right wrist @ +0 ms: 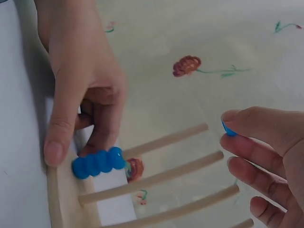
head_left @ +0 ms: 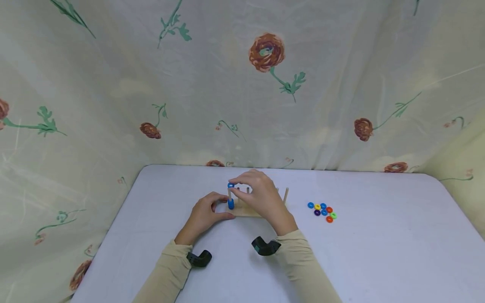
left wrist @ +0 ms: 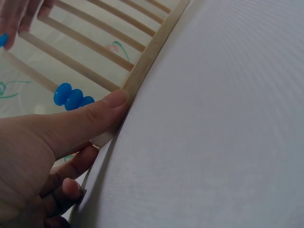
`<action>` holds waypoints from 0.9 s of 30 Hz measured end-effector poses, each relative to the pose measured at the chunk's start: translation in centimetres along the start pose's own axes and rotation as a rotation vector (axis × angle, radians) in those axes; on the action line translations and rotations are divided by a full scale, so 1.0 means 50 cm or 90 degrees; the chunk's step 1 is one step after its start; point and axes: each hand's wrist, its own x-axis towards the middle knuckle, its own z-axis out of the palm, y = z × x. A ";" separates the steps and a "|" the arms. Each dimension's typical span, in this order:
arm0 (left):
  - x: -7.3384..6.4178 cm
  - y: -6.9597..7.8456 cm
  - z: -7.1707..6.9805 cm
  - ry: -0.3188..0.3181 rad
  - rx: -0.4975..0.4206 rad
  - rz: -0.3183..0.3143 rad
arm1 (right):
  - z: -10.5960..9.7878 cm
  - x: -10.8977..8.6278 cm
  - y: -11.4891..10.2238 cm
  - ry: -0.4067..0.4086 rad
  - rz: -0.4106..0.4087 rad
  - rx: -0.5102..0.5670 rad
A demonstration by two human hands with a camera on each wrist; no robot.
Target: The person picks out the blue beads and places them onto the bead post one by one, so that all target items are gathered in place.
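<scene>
A wooden peg rack [head_left: 248,211] stands on the table, its upright pegs [right wrist: 152,178] rising from a flat base. My left hand [head_left: 204,212] grips the left end of the base, thumb [left wrist: 116,99] on the near edge and fingers behind. Several blue beads [right wrist: 99,162] are stacked at the foot of the leftmost peg, beside the left fingers. Between thumb and forefinger my right hand [head_left: 263,198] pinches another blue bead [head_left: 231,185], right at the top of that peg. In the right wrist view the fingertips mostly cover this bead.
To the right of the rack lies a loose group of ring beads in blue, yellow, dark purple, orange [head_left: 329,210] and green [head_left: 333,215]. A white cloth covers the table [head_left: 379,252]. Behind it hangs a flowered curtain [head_left: 212,84].
</scene>
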 end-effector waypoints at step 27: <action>0.001 -0.004 0.001 -0.001 0.001 0.002 | 0.024 -0.004 -0.002 0.030 -0.023 -0.036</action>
